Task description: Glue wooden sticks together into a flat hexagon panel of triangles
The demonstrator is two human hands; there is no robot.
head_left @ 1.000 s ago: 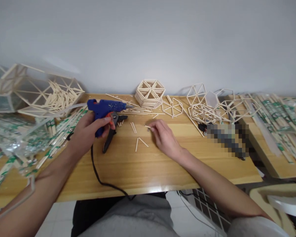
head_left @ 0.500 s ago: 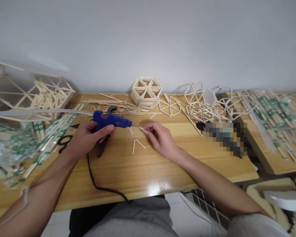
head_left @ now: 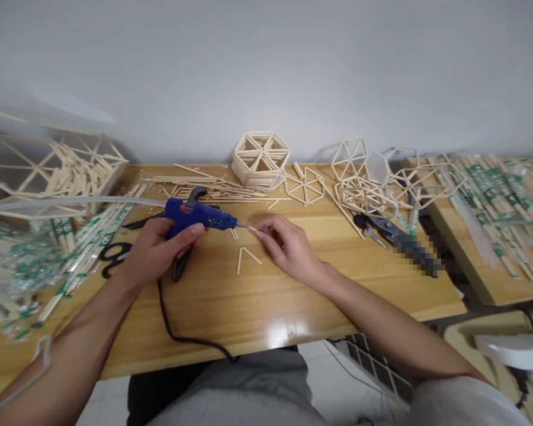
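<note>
My left hand is wrapped round a blue hot glue gun, its nozzle pointing right. A long translucent glue stick runs out of the gun's back end. Between the thumb and fingers of my right hand is pinched a short wooden stick, mostly hidden by the fingers. The nozzle tip meets or nearly meets the stick's free end. Just below, two short sticks joined in a V lie on the table.
Behind stand a stack of hexagonal stick frames and a single wheel-like hexagon. Loose sticks lie left of them. Black scissors and wrapped chopsticks are at left. The gun's black cord crosses the front edge.
The gap between the glue gun's nozzle and the stick in my right hand has closed. The whole view has shifted slightly; the V of sticks lies as before.
</note>
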